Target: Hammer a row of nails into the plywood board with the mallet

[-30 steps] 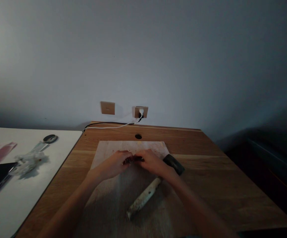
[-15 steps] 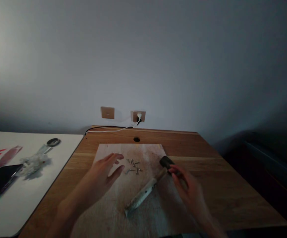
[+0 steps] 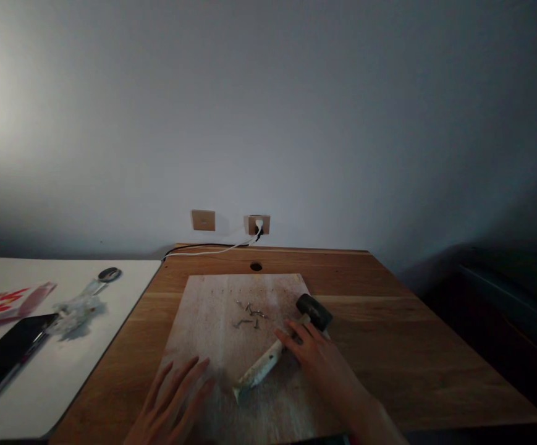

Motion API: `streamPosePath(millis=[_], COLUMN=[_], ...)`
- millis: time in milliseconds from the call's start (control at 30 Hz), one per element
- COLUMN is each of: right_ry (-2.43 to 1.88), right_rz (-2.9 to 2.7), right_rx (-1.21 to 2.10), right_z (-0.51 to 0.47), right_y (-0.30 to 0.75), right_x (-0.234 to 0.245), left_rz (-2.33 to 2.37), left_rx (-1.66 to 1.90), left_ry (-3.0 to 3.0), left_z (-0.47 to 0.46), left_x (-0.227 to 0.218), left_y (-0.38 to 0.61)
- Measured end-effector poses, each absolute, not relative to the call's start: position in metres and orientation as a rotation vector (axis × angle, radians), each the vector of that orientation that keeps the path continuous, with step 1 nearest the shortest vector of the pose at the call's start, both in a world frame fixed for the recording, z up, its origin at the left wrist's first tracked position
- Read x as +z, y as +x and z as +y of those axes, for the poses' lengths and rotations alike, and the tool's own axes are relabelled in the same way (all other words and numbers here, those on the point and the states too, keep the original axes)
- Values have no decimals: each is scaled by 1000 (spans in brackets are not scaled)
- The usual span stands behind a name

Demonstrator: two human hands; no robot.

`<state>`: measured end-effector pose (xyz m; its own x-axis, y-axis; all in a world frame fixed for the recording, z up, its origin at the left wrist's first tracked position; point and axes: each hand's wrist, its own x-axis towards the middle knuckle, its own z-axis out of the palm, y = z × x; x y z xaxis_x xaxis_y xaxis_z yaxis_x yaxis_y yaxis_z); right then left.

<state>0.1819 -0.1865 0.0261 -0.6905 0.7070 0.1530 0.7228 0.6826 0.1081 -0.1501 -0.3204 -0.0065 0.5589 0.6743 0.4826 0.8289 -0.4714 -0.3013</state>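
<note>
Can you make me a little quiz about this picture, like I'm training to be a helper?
1. True or false: some little metal pieces are lying on the board.
2. Which hand is nearer the black head of the hammer? A) left B) right C) both the same
3. Fill the gap: the white cord goes up to a socket on the ____.

Key:
1. True.
2. B: the right hand is close to it, while the left hand is farther off with its fingers spread.
3. Wall.
</note>
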Motion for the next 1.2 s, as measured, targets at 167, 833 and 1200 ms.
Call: streamPosePath(millis=[167, 833, 1200], right_ry=[-1168, -1484, -1577], right_rz=[-2752, -2032, -2078], right_rx=[-175, 212, 293], right_z=[-180, -201, -205], right_y=[188, 226, 241], right_x=[14, -25, -44], left_rz=[-1153, -1334, -1547], left_rx=[-428, -424, -420], left_ry=[-2295, -2325, -2224], left_z=[-328, -336, -343], left_x=[-28, -32, -33], left_y=[-157, -167, -183])
